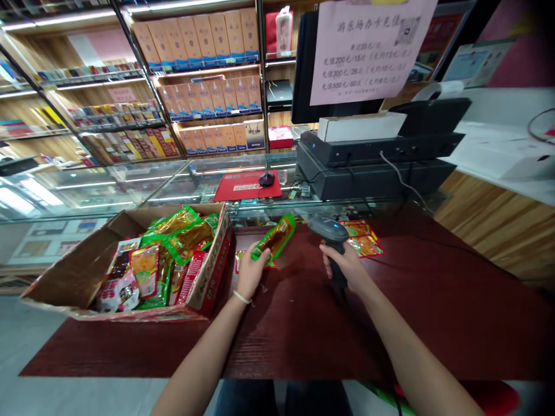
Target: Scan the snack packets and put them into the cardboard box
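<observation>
My left hand (252, 270) is closed on the lower end of a green-edged snack packet (277, 236), which is tilted up to the right above the table. Partly hidden behind that hand, a red-edged packet (239, 258) lies on the tabletop. My right hand (344, 264) grips a dark barcode scanner (330, 229) by its handle, and a blue light glows on top. The scanner's head points left, toward the green packet but apart from it. Beyond the right hand lie a few red-edged snack packets (366, 244).
An open cardboard box (212, 263) full of assorted snack packets stands left on the dark red table (303, 329). Behind are a glass counter, a red mouse pad (234, 188) with a mouse (266, 179), and a cash drawer (347, 182) below a monitor. A cable hangs from the drawer unit.
</observation>
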Available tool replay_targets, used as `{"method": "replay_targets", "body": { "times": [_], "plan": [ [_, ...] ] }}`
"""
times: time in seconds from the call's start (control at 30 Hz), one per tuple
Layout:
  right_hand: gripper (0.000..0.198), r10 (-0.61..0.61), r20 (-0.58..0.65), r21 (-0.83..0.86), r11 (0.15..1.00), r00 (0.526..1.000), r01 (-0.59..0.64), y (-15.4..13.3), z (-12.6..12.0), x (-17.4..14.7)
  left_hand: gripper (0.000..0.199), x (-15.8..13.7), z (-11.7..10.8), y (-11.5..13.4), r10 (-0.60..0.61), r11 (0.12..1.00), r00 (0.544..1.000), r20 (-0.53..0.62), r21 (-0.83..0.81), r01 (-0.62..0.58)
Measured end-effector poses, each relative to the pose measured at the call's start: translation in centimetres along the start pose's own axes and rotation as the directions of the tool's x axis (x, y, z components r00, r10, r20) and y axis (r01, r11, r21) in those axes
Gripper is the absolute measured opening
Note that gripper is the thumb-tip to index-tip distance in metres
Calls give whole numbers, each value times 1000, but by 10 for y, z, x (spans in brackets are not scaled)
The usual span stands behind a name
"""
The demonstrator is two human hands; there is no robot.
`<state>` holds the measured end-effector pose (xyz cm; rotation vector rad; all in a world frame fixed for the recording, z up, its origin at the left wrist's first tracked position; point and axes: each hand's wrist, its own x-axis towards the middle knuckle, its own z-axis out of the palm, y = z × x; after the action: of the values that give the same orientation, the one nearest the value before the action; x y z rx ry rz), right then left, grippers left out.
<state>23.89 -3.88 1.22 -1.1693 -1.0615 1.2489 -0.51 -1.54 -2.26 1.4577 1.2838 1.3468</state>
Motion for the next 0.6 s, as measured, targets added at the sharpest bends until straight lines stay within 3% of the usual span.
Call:
{"method": "replay_targets", "body": {
  "times": [0.1,0.17,0.3,0.47,0.6],
  "plan": [
    [43,-6,-29,-44,999,1000,5,0,2,-1,44,4,0,1,-206,868,978,14,-460,189],
    [43,-18,-58,-67,998,998,14,1,3,-2,50,5,0,0,-270,776,962,31,-585,237],
    [44,-40,-56,-105,994,998,34,0,3,-3,55,5,0,-3,-325,720,945,36,-639,272],
    [48,-5,156,-197,980,988,36,3,0,-8,51,3,2,-2,-324,727,945,49,-626,282],
    [45,5,199,-237,971,980,43,9,-1,-9,50,3,3,-4,-321,731,945,64,-618,290]
  ]
}}
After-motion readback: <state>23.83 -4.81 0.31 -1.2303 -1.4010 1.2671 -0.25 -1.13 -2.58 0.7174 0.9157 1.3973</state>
